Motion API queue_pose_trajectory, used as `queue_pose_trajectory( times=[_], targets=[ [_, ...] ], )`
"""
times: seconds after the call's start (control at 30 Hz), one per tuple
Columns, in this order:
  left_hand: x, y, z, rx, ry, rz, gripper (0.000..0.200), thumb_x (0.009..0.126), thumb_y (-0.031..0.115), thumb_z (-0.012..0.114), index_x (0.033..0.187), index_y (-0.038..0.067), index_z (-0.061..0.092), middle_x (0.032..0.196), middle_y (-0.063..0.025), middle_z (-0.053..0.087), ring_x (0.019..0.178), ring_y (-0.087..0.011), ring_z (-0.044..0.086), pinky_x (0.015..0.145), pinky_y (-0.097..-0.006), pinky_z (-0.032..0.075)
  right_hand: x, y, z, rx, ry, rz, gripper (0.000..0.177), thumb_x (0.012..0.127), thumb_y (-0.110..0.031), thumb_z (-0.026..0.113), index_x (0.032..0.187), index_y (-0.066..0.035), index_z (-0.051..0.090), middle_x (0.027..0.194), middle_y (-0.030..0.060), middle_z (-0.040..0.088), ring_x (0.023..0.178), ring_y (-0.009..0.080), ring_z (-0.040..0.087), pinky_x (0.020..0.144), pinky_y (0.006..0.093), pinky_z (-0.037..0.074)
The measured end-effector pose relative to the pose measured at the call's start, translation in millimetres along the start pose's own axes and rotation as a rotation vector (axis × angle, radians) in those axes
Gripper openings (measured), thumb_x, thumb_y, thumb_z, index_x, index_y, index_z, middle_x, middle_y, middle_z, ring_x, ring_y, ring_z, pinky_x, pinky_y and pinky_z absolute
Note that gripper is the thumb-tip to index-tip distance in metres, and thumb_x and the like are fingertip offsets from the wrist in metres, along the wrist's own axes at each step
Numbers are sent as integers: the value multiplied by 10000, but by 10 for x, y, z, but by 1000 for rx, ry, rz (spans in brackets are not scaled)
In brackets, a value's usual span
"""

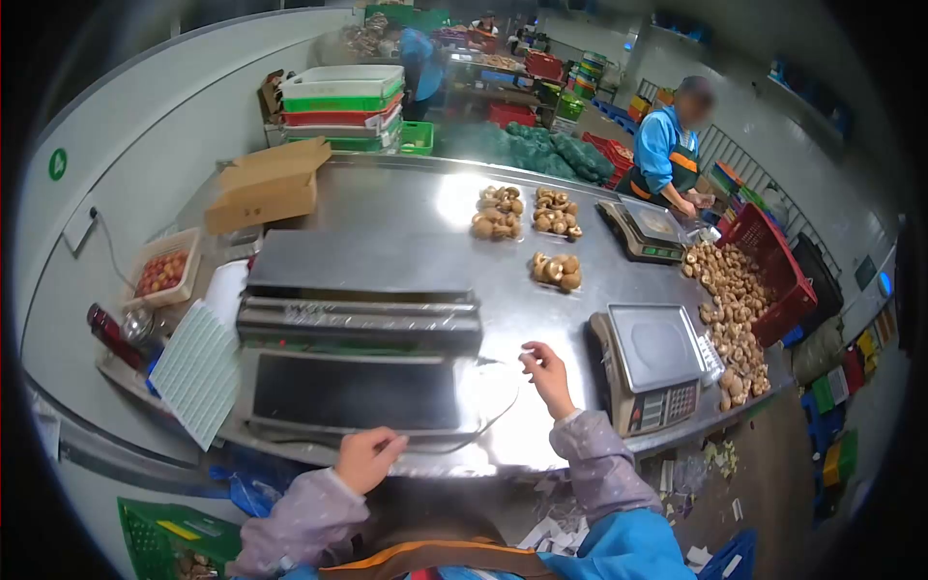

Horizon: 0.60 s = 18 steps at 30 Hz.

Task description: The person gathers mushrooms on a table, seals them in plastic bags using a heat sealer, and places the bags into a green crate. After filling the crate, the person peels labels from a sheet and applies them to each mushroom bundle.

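Note:
My left hand [367,460] is at the table's front edge, just below the dark panel [356,394] of the wrapping machine [358,324]. Its fingers are loosely bent, thumb apart, with nothing visible in them. Over the bright metal table, between the machine and the near scale [657,348], my right hand [549,382] has its fingers bent and slightly apart; no object shows in it. A thin cable [474,440] curves across the table between the hands. Beyond are three groups of brown mushrooms [498,215], [557,213], [557,272].
Loose mushrooms [730,300] and a red crate [768,266] line the right side. Beside the far scale [643,230] stands a person [667,150]. A cardboard box [266,188], a tub of small red items [164,274] and a pale ribbed sheet [198,372] are at left.

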State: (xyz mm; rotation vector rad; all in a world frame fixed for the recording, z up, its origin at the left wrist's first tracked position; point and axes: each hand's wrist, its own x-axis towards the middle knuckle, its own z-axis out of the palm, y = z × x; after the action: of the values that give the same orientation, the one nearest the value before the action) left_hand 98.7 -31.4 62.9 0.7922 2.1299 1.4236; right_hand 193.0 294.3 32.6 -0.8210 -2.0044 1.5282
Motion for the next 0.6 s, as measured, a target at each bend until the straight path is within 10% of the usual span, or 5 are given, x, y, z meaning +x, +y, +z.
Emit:
queue_pose_trajectory(
  times=[0.17,0.43,0.6],
  targets=[
    [1190,-213,844,616,189,502,259,753,221,665,556,84,568,528,-76,508,520,-279,508,516,-405,390,1585,153,-766,-519,187,-346,358,791,-274,651,1104,-111,593,1076,141,594,929,299,569,808,370,453],
    [1290,-239,956,951,100,462,286,650,230,683,507,152,448,507,-29,468,490,-206,491,478,-368,371,3307,984,-1109,-930,356,-152,519,730,-462,625,1152,-162,595,1137,179,568,1069,371,501,928,434,402],
    [1256,-332,985,920,109,442,290,736,216,616,513,145,444,536,-50,492,487,-244,473,448,-396,346,3600,1215,-939,-947,223,-89,343,712,-412,631,885,-121,688,1021,97,602,993,328,511,853,429,427]
  ],
)
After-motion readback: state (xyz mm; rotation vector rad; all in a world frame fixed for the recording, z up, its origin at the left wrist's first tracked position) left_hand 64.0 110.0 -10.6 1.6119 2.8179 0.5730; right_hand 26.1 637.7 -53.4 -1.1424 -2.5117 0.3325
